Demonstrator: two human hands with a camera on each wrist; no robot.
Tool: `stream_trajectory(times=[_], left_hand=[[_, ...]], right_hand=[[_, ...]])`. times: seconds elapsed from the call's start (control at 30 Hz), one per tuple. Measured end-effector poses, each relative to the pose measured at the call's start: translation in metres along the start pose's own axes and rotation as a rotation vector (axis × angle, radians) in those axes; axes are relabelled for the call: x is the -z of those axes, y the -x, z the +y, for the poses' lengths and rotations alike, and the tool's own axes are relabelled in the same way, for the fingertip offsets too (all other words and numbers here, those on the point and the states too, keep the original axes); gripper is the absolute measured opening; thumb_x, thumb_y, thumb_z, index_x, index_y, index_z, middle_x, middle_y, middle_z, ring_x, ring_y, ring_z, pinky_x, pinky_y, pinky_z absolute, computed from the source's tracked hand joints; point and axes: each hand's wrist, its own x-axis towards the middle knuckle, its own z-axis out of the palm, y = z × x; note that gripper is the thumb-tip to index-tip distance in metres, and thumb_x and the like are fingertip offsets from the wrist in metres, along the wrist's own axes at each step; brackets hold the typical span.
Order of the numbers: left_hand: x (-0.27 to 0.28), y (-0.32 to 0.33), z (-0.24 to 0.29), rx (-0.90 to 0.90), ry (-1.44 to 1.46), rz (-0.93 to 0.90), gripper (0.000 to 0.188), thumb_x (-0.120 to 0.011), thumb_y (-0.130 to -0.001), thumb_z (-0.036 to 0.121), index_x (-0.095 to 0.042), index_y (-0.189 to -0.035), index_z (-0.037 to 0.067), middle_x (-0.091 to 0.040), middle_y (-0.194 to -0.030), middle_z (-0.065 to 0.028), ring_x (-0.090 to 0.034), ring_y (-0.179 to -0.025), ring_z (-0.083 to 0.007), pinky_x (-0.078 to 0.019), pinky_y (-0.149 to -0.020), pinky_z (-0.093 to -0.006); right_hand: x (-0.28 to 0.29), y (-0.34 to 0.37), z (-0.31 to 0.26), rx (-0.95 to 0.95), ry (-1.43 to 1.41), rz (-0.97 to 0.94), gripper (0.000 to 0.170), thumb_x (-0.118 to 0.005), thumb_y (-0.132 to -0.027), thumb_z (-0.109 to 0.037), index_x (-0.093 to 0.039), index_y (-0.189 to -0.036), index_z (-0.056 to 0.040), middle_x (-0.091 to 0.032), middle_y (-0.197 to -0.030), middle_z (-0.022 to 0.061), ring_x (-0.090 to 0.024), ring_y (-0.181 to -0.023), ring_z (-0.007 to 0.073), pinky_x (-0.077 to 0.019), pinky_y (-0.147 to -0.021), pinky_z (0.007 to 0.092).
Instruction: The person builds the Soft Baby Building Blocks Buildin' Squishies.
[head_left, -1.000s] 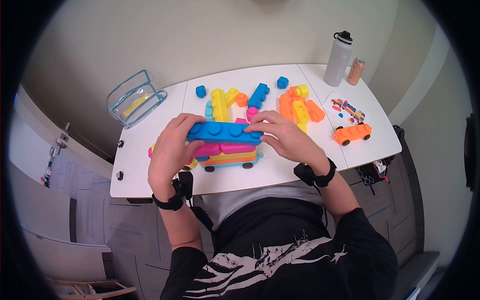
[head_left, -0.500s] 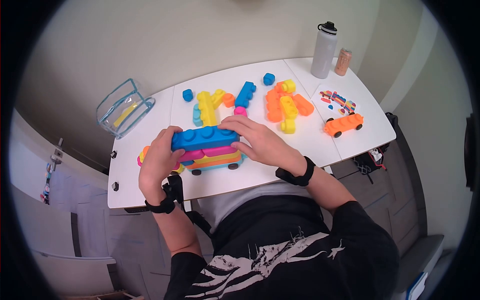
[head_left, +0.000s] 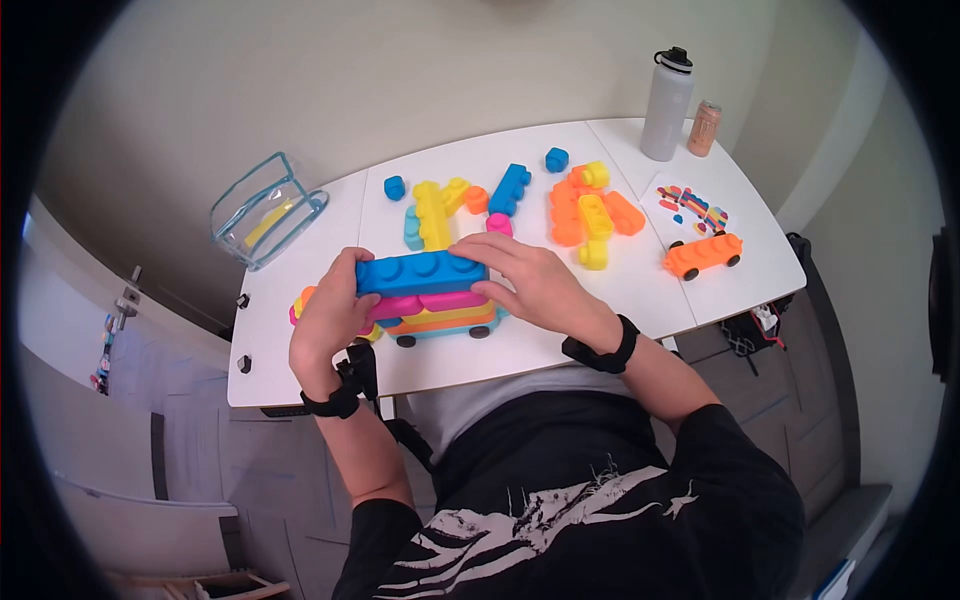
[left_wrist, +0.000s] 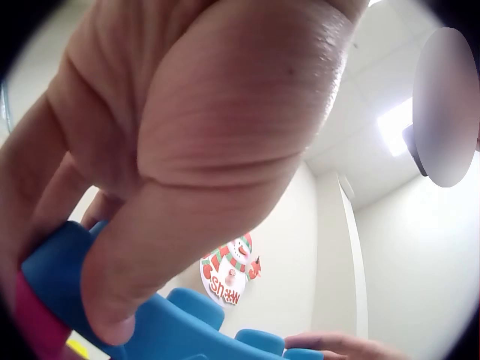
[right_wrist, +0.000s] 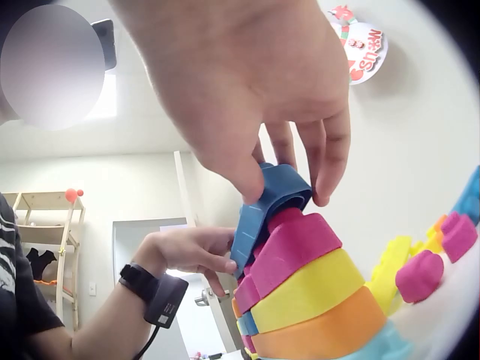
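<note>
There it is: your left hand [head_left: 325, 318] and right hand [head_left: 535, 287] grip the long blue block [head_left: 422, 273], fingers at both ends, right above the pink blocks [head_left: 452, 301] topping your wheeled stack [head_left: 445, 323]!

the snowman sign [left_wrist: 232, 271] on the wall [left_wrist: 296, 247] reads "snow"

Blue block [head_left: 420, 272]: left end partly behind left hand [head_left: 328, 312]; bottom edge crops it, left wrist view. Can [head_left: 705, 130] lettering, picture sheet [head_left: 693, 208] details too small from here.
</note>
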Motion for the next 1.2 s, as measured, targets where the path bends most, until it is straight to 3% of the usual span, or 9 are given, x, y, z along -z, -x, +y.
stream_trajectory(times=[0.2,0.3,0.37,0.67,0.77,1.0,1.1,1.17,1.2], left_hand=[[0.001,0.001,-0.003,-0.018,-0.010,0.024,0.047,-0.071,-0.094,-0.006,-0.051,-0.135,0.006,-0.064,-0.115,-0.0167,-0.074,-0.097,-0.0263,-0.0641,-0.080,-0.0376],[0.004,0.004,-0.001,-0.026,-0.070,0.023,0.048,-0.075,-0.093,-0.003,-0.052,-0.134,0.006,-0.067,-0.113,-0.0180,-0.073,-0.097,-0.0298,-0.0604,-0.084,-0.0412],[0.004,0.006,0.003,0.000,-0.109,0.025,0.047,-0.076,-0.090,-0.002,-0.053,-0.131,0.004,-0.070,-0.116,-0.0230,-0.073,-0.098,-0.0389,-0.0574,-0.085,-0.0444],[0.004,0.009,0.016,0.085,-0.223,0.008,0.044,-0.078,-0.090,0.005,-0.055,-0.127,0.007,-0.074,-0.107,-0.0229,-0.075,-0.096,-0.0392,-0.0568,-0.084,-0.0460],[-0.002,0.006,0.006,0.021,-0.262,0.044,0.043,-0.079,-0.090,0.007,-0.055,-0.126,0.007,-0.075,-0.104,-0.0211,-0.074,-0.096,-0.0402,-0.0566,-0.084,-0.0471],[0.008,0.003,0.004,0.107,-0.171,-0.071,0.048,-0.080,-0.091,0.011,-0.056,-0.132,0.008,-0.075,-0.111,-0.0212,-0.073,-0.104,-0.0396,-0.0567,-0.088,-0.0462],[0.012,0.007,-0.009,0.037,-0.150,-0.083,0.056,-0.080,-0.092,0.014,-0.055,-0.142,0.009,-0.074,-0.119,-0.0229,-0.072,-0.110,-0.0398,-0.0564,-0.093,-0.0455],[0.007,0.007,-0.025,-0.225,-0.063,0.075,0.057,-0.078,-0.095,0.018,-0.059,-0.147,0.009,-0.073,-0.126,-0.0226,-0.072,-0.111,-0.0401,-0.0559,-0.097,-0.0449],[0.005,0.007,-0.034,-0.208,-0.057,0.073,0.057,-0.078,-0.095,0.018,-0.059,-0.147,0.009,-0.073,-0.126,-0.0226,-0.072,-0.111,-0.0401,-0.0559,-0.097,-0.0449]], right_hand=[[0.001,-0.001,-0.002,-0.004,-0.010,-0.014,0.051,-0.077,-0.092,-0.012,-0.063,-0.141,-0.0123,-0.067,-0.137,0.0109,-0.068,-0.120,0.0347,-0.0596,-0.095,0.0415],[-0.003,-0.001,0.002,-0.012,-0.038,-0.037,0.050,-0.077,-0.093,-0.011,-0.063,-0.141,-0.0123,-0.067,-0.137,0.0106,-0.068,-0.119,0.0346,-0.0596,-0.095,0.0417],[-0.006,-0.001,0.004,-0.001,-0.032,-0.028,0.050,-0.076,-0.093,-0.011,-0.063,-0.141,-0.0124,-0.067,-0.137,0.0105,-0.069,-0.119,0.0344,-0.0596,-0.095,0.0416],[-0.009,-0.002,0.002,-0.004,-0.007,-0.009,0.049,-0.076,-0.093,-0.010,-0.064,-0.141,-0.0133,-0.067,-0.136,0.0112,-0.069,-0.118,0.0346,-0.0596,-0.095,0.0416],[-0.009,0.000,-0.001,-0.031,0.000,-0.019,0.048,-0.076,-0.094,-0.011,-0.065,-0.140,-0.0134,-0.067,-0.136,0.0122,-0.069,-0.119,0.0352,-0.0594,-0.096,0.0418],[-0.004,-0.003,-0.001,-0.070,-0.013,-0.064,0.046,-0.075,-0.095,-0.013,-0.065,-0.140,-0.0139,-0.067,-0.139,0.0138,-0.067,-0.125,0.0364,-0.0572,-0.102,0.0429],[-0.001,-0.004,-0.004,-0.077,-0.026,-0.063,0.047,-0.076,-0.094,-0.013,-0.065,-0.140,-0.0131,-0.069,-0.138,0.0134,-0.066,-0.127,0.0361,-0.0559,-0.105,0.0426],[0.000,-0.005,-0.001,-0.054,-0.020,-0.073,0.046,-0.076,-0.094,-0.013,-0.066,-0.139,-0.0128,-0.069,-0.137,0.0127,-0.066,-0.128,0.0357,-0.0556,-0.106,0.0425],[0.000,-0.005,0.001,-0.039,-0.009,-0.076,0.046,-0.077,-0.093,-0.013,-0.067,-0.138,-0.0125,-0.070,-0.137,0.0121,-0.065,-0.128,0.0353,-0.0553,-0.106,0.0424]])
